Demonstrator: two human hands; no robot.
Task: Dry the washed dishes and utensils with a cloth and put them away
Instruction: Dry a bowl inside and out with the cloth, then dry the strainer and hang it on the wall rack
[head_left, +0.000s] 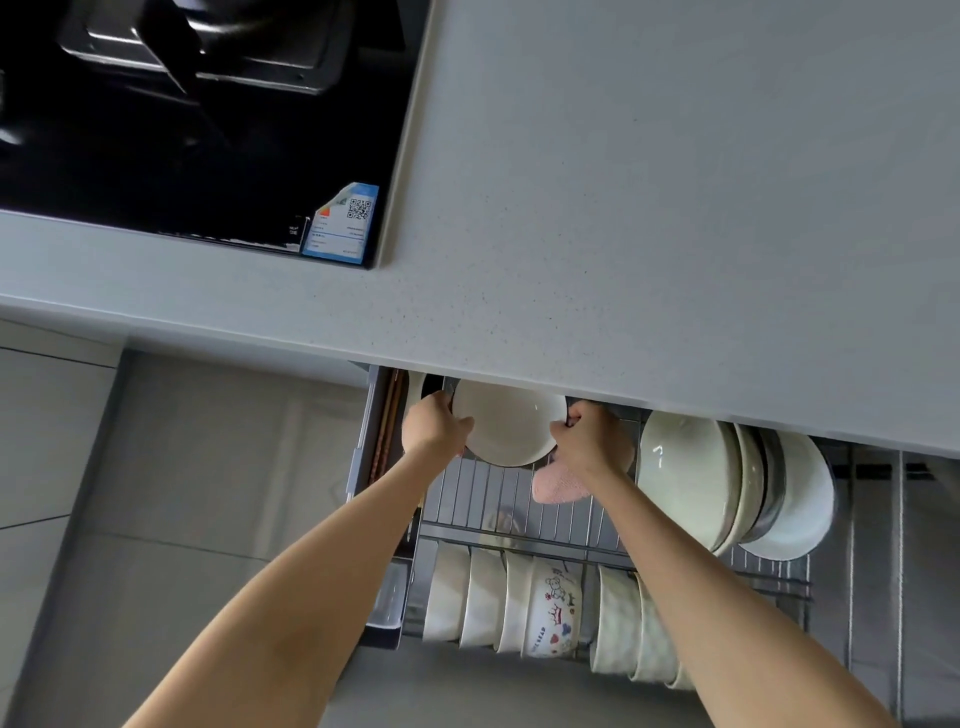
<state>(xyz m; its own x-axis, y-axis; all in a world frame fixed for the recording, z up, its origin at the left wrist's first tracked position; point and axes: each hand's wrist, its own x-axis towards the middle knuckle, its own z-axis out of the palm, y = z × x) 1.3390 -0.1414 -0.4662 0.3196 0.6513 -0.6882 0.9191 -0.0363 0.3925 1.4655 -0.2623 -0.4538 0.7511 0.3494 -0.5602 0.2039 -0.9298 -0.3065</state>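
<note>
Item 1. White round ceramic plate (509, 423): held on edge above the rear wires of the pull-out grey metal wire rack drawer (483, 499), just under the lip of the speckled grey stone countertop (675, 208). It is judged to be at the putting-away step. The upright tilt is judged to suit the rack's slots.

Item 2. Left hand (434, 423): fingers are curled round the plate's left rim.

Item 3. Right hand (589, 434): the right rim is gripped. A pink terry drying cloth (558, 486) is kept bunched under the palm and hangs below the wrist, probably so that both can be carried at once.

Item 4. Row of white ceramic bowls (488, 597): stood on edge in the front section, one with a printed cartoon pattern.

Item 5. Nested pale green and white large bowls (691, 483): leaned on edge at the right of the drawer, near the right hand.

Item 6. Black glass hob (208, 156): set into the countertop, with a blue and white label at its corner.
</note>
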